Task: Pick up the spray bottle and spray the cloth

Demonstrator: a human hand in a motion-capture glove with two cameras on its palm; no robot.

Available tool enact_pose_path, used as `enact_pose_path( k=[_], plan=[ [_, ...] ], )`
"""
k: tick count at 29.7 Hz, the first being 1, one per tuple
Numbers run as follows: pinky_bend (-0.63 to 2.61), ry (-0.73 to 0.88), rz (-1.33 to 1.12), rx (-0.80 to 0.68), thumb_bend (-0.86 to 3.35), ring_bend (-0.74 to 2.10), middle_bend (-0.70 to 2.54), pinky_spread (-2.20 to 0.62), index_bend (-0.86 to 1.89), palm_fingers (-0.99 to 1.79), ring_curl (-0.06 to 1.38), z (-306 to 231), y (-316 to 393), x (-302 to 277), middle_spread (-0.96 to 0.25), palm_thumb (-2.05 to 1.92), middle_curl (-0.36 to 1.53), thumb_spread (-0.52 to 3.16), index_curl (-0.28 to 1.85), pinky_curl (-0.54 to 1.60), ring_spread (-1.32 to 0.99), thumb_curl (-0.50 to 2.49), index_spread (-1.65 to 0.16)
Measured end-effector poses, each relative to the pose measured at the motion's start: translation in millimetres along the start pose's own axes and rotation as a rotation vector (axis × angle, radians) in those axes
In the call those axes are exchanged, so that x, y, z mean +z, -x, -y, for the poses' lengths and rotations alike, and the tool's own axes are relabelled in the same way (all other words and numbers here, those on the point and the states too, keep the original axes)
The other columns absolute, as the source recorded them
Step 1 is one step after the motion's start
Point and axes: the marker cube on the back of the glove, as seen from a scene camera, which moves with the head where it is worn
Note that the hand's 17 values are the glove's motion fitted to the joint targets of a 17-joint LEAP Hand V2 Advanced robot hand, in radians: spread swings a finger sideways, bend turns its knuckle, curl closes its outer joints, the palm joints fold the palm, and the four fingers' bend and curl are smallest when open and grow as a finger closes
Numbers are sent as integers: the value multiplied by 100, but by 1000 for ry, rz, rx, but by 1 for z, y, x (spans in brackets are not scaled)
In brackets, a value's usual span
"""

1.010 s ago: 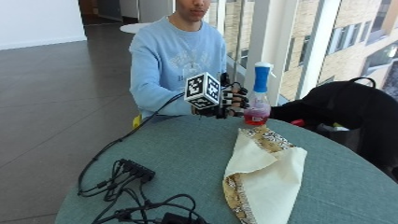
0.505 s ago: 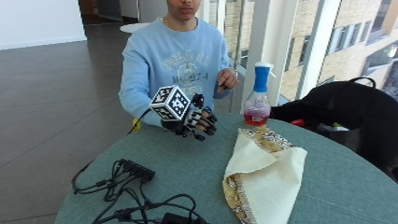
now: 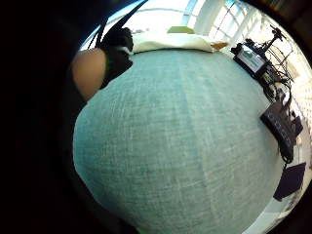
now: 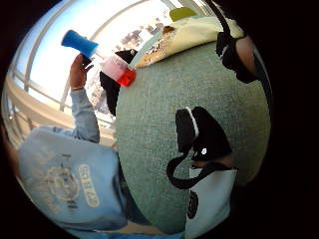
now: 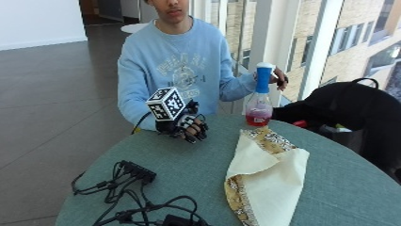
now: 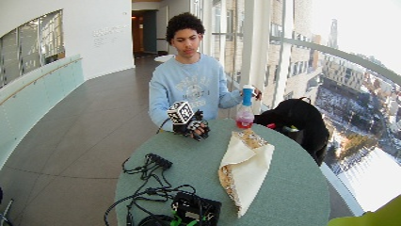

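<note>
Spray bottle (image 5: 259, 96) well apart from gloved fingers (image 5: 196, 132), in bare hand (image 5: 276, 76).

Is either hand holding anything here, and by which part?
The gloved right hand holds nothing, resting at the table edge. The bare hand grips the spray bottle at its blue head.

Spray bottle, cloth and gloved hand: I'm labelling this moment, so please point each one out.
spray bottle (image 5: 259, 112), outside view, on its clear body above the red liquid.
cloth (image 5: 269, 173), outside view, on the plain cream middle.
gloved right hand (image 5: 188, 126), outside view, on the back of the fingers.
</note>
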Motion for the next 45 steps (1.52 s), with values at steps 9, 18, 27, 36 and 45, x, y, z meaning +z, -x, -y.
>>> enact_pose_path(
  k=[9,18,27,36,45],
  plan=[
    [12,-7,35,7,-1,28,43,20,18,88,35,-1,-2,-2,-8,77,45,119,36,23,-7,39,-28],
    [13,1,48,19,-1,27,43,19,17,89,36,-1,-2,-1,-8,78,44,120,37,21,-8,40,-28],
    [13,8,51,17,-1,26,43,18,17,89,36,-1,-2,0,-8,79,44,121,38,21,-8,40,-28],
    [13,27,39,14,-1,25,43,18,17,89,36,0,-2,4,-8,79,44,121,38,20,-8,41,-28],
    [13,34,15,7,-2,25,43,18,16,89,37,2,-2,4,-8,79,44,121,39,20,-8,41,-28]
  ],
)
